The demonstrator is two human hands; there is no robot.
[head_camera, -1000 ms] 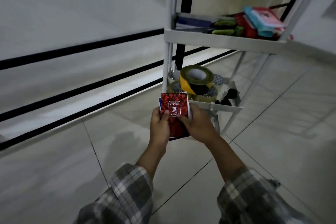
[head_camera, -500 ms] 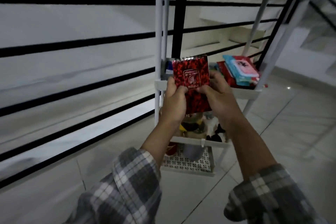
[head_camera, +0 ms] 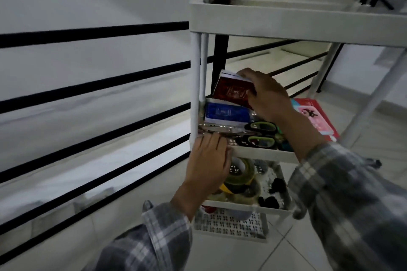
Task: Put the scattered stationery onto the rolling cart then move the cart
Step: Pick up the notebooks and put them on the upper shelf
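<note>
Railing bars (head_camera: 94, 31) ran just left of the cart (head_camera: 286, 22); the left hand (head_camera: 209, 160) rested straight fingers (head_camera: 211, 138) on its middle shelf's front rim (head_camera: 264, 154); the right hand (head_camera: 268, 97) gripped the red notebook (head_camera: 233, 92) above that shelf's rear-left corner; open floor (head_camera: 378, 134) lay rightward.

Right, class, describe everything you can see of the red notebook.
The red notebook is small, with a patterned dark-red cover, white page edges showing on top and a spiral binding seemingly along its left edge. The right hand grips its right side, holding it tilted above the blue notebook in the cart's second tray.
</note>
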